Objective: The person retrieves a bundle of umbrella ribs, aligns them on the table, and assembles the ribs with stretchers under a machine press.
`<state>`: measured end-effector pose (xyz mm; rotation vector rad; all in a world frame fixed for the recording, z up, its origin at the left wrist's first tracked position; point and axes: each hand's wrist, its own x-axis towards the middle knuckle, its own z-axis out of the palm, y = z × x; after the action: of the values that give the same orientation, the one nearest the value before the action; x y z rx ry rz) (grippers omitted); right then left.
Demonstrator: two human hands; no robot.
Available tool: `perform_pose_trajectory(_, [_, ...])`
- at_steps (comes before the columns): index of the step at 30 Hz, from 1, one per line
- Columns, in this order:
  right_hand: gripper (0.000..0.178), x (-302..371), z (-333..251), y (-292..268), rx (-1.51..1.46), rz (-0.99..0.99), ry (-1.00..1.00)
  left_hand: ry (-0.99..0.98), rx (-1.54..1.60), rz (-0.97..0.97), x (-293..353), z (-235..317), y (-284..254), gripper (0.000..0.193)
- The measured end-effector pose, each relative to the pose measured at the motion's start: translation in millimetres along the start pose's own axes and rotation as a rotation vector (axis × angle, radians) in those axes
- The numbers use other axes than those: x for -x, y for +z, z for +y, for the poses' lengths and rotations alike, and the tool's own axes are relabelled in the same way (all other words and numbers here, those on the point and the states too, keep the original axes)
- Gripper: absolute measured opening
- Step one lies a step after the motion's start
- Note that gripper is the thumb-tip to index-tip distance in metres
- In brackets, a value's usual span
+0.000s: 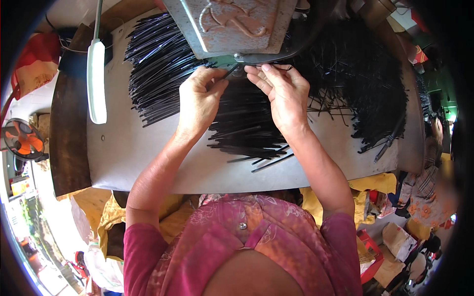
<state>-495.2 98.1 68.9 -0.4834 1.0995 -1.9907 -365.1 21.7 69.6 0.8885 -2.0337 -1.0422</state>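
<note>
My left hand [201, 96] pinches a thin black rod [231, 71] between thumb and fingertips, just below the front of a grey metal machine [237, 29] with a raised umbrella shape on it. Close by on the right, my right hand [287, 96] has its thumb and fingers closed on a slim dark piece [282, 67]. Whether both hands hold the same rod, I cannot tell. Between my wrists lies a pile of black rods [249, 121]. Another rod bundle [160, 69] spreads beyond my left hand, and a tangled dark heap of thin ribs [368, 79] lies to the right.
A curved metal-topped table [118, 165] carries the piles. A white tube lamp [97, 81] hangs at the left, above a dark wooden edge [69, 118]. An orange-bladed fan [22, 140] stands far left. Yellow cloth [373, 183] and a red box [373, 254] sit below at right.
</note>
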Motion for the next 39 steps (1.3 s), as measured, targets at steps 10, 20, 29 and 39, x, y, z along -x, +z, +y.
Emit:
perform_pose_trajectory(10, [0.006,-1.9,0.3,0.7,-0.004,0.027,0.000,0.037,-0.084,0.021,-2.2,4.7,0.0,0.015])
perform_pose_trajectory(20, [0.004,0.1,-1.0,4.2,0.026,0.003,-0.008,0.228,-0.267,0.086,0.4,2.5,-0.8,0.015])
perform_pose_trajectory(29, [0.003,0.6,-2.1,4.5,0.037,0.045,0.002,0.346,-0.518,0.115,9.3,1.9,4.2,0.016])
perform_pose_trajectory(39, [0.005,0.1,-2.2,3.0,0.047,0.039,0.027,0.592,-0.837,-0.054,9.7,9.8,-6.2,0.040])
